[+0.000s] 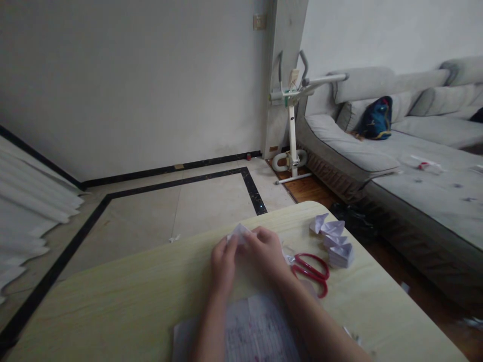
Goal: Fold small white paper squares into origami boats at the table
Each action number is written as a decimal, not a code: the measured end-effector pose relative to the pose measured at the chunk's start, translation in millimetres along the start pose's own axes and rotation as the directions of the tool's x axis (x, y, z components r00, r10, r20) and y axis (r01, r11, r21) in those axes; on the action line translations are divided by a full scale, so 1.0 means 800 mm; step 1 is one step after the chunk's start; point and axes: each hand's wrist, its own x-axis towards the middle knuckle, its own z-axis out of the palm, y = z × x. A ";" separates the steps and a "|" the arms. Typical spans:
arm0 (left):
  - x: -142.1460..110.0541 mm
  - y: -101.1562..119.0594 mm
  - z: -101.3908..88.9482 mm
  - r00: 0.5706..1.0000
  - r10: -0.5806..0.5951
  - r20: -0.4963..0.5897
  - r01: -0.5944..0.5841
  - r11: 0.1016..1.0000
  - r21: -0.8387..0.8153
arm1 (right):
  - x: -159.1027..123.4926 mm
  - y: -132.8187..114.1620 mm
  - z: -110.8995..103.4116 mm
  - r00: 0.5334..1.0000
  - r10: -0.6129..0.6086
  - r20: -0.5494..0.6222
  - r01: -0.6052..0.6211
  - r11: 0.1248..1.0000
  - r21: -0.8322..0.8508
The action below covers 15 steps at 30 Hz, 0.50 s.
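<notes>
Lined sheet [256,328]; left hand [223,257], right hand [266,252] pinching white paper [239,231].

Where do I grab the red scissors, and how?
Probably best by the red handle loops of the scissors, coming from the near right. The loops point away from the right hand, while the metal blades point toward it and are partly hidden. Folded paper pieces sit just beyond the loops, so keep to the near side.
</notes>
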 end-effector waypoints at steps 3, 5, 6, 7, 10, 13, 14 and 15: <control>0.000 0.002 0.000 0.999 0.007 -0.039 -0.009 0.999 -0.048 | 0.000 -0.002 -0.001 1.000 -0.004 -0.016 0.004 1.000 -0.024; 0.001 0.004 0.001 0.999 -0.011 -0.051 0.007 0.997 -0.081 | 0.000 -0.003 -0.002 1.000 -0.012 -0.027 0.011 0.999 -0.051; 0.001 0.005 0.000 0.998 -0.023 -0.051 0.018 0.996 -0.090 | 0.000 -0.002 -0.002 0.999 -0.017 -0.031 0.016 0.998 -0.055; 0.001 0.005 0.000 0.998 -0.031 -0.046 0.026 0.995 -0.091 | 0.001 -0.002 -0.002 0.999 -0.022 -0.033 0.020 0.998 -0.054; 0.001 0.004 0.000 0.999 -0.028 -0.029 0.025 0.995 -0.096 | 0.002 0.002 -0.002 0.999 -0.023 -0.035 0.022 0.999 -0.044; 0.001 0.004 0.000 0.999 -0.021 -0.026 0.017 0.992 -0.124 | 0.003 0.005 -0.001 0.999 -0.013 -0.047 0.012 0.999 -0.038; 0.000 0.004 0.000 1.000 -0.017 -0.020 0.014 0.991 -0.130 | 0.003 0.006 -0.001 0.999 -0.010 -0.045 0.008 0.999 -0.032; 0.000 0.004 0.000 1.000 -0.014 -0.008 0.013 0.992 -0.127 | 0.003 0.005 -0.002 0.999 -0.007 -0.040 0.006 1.000 -0.024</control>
